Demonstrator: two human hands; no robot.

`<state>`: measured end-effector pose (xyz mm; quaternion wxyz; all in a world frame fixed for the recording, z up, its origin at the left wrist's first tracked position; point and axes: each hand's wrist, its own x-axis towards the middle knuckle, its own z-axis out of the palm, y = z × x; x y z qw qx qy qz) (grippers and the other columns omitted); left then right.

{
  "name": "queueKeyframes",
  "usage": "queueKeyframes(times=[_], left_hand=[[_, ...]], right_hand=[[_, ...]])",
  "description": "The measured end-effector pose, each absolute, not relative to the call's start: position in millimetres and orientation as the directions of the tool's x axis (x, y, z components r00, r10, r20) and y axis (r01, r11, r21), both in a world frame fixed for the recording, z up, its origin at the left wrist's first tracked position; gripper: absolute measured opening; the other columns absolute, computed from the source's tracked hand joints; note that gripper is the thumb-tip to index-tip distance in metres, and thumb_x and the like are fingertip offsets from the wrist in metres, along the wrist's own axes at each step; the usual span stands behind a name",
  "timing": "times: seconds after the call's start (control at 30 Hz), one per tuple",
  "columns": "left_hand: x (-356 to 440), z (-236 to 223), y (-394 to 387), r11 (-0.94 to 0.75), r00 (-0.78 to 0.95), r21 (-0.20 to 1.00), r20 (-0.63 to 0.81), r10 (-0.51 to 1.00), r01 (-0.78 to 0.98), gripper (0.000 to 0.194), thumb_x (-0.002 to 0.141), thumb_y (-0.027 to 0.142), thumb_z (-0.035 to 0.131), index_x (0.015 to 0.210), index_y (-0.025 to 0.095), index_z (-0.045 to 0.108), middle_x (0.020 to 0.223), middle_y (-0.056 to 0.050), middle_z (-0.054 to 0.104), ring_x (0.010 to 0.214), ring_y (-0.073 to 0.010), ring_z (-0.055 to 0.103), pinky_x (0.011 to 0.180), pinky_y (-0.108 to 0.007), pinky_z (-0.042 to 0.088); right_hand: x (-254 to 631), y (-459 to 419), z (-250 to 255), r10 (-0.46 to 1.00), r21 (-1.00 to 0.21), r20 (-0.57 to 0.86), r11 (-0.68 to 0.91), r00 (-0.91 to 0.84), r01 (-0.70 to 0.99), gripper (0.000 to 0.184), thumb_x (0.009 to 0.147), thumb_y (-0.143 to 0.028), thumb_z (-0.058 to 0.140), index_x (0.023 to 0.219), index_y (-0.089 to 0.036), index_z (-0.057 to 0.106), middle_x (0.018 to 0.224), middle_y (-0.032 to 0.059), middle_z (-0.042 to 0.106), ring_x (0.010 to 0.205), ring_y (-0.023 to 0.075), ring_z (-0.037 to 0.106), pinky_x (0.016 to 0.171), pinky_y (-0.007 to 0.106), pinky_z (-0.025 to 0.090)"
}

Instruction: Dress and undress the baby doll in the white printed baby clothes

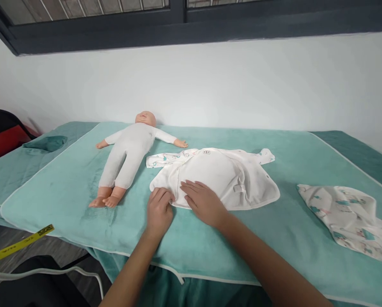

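Observation:
A white baby top (210, 170) lies spread open on the green cover, its plain inside facing up and its patterned sleeves stretched to both sides. My left hand (159, 209) has its fingers curled in a pinch on the top's lower left edge. Flat on the fabric just to the right rests my right hand (205, 202), fingers stretched out. Left of the top, a baby doll (131, 145) in a white bodysuit lies on its back with arms spread. One doll hand is close to the top's left sleeve.
A patterned white baby garment (354, 217) lies crumpled at the right. The green cover (65, 187) drapes over the front edge. A white wall (210, 85) stands behind, below a dark window frame (114, 32). A yellow strap (21, 244) and a pale cable (50, 270) are at the lower left.

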<state>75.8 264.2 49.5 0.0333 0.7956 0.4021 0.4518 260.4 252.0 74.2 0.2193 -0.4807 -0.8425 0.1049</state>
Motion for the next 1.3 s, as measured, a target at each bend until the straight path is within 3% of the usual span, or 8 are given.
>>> queueKeyframes(times=[0.23, 0.5, 0.77, 1.03, 1.3], left_hand=[[75, 47, 266, -0.679, 0.255, 0.440, 0.696, 0.672, 0.589, 0.028, 0.068, -0.008, 0.038, 0.062, 0.019, 0.045, 0.061, -0.001, 0.048, 0.066, -0.0160, 0.044, 0.062, -0.029, 0.035], [74, 43, 265, -0.642, 0.260, 0.468, 0.646, 0.717, 0.608, 0.025, 0.068, -0.005, 0.037, 0.063, 0.020, 0.043, 0.059, 0.001, 0.046, 0.060, -0.0134, 0.046, 0.057, -0.026, 0.034], [75, 47, 262, -0.612, 0.242, 0.492, 0.621, 0.745, 0.620, 0.023, 0.070, -0.001, 0.037, 0.063, 0.020, 0.044, 0.058, 0.002, 0.048, 0.058, -0.0121, 0.047, 0.057, -0.024, 0.035], [76, 48, 262, -0.598, 0.237, 0.483, 0.616, 0.751, 0.639, 0.023, 0.070, -0.001, 0.037, 0.062, 0.020, 0.044, 0.057, 0.002, 0.048, 0.057, -0.0120, 0.048, 0.056, -0.023, 0.035], [76, 48, 263, -0.599, 0.237, 0.476, 0.620, 0.748, 0.644, 0.023, 0.070, 0.000, 0.037, 0.063, 0.020, 0.045, 0.057, 0.002, 0.047, 0.056, -0.0120, 0.048, 0.055, -0.023, 0.034]], right_hand=[[291, 222, 76, 0.830, -0.351, 0.297, 0.555, -0.472, 0.755, 0.040, 0.096, -0.031, 0.045, 0.135, -0.021, 0.053, 0.143, 0.0070, 0.052, 0.135, 0.0197, 0.044, 0.113, 0.043, 0.036], [390, 174, 76, 0.884, -0.172, 0.319, 0.410, -0.343, 0.896, 0.049, 0.095, -0.037, 0.050, 0.141, -0.022, 0.045, 0.145, 0.0086, 0.049, 0.133, 0.0244, 0.045, 0.107, 0.044, 0.042], [423, 177, 80, 0.864, -0.007, 0.311, 0.419, -0.396, 0.908, 0.031, 0.095, -0.020, 0.045, 0.122, -0.023, 0.060, 0.121, 0.0079, 0.065, 0.109, 0.0226, 0.058, 0.095, 0.040, 0.045], [421, 185, 83, 0.850, 0.053, 0.342, 0.408, -0.400, 0.911, 0.024, 0.089, -0.011, 0.048, 0.100, -0.020, 0.068, 0.098, 0.0088, 0.066, 0.091, 0.0224, 0.056, 0.082, 0.037, 0.043], [422, 179, 83, 0.825, 0.032, 0.411, 0.411, -0.387, 0.911, 0.024, 0.083, -0.010, 0.049, 0.094, -0.019, 0.067, 0.094, 0.0092, 0.065, 0.087, 0.0222, 0.056, 0.080, 0.038, 0.044]])
